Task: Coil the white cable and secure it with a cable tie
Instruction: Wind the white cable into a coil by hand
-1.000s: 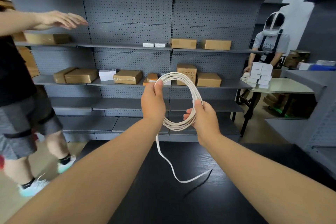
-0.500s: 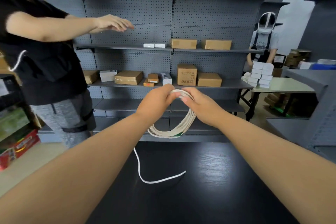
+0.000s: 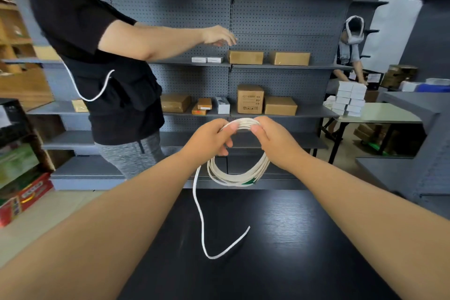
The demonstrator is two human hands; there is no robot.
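The white cable (image 3: 237, 173) hangs as a round coil of several loops above the far edge of the black table (image 3: 280, 238). My left hand (image 3: 209, 139) pinches the top of the coil from the left. My right hand (image 3: 275, 140) grips the same top stretch from the right, a short gap between the two. A loose tail (image 3: 202, 221) drops from the coil's left side and curls onto the table, its end pointing right. Something green shows at the coil's lower right. No cable tie is visible.
A person in a black shirt (image 3: 97, 56) stands close at the left, arm stretched toward the grey shelving (image 3: 280, 19) that holds cardboard boxes. A second person (image 3: 350, 56) works at a table with stacked white boxes at the right. Coloured cartons sit at the far left.
My right hand rose from the coil's lower right to its top beside my left hand. The coil dropped lower and hangs down. The person at left stepped closer and further into view.
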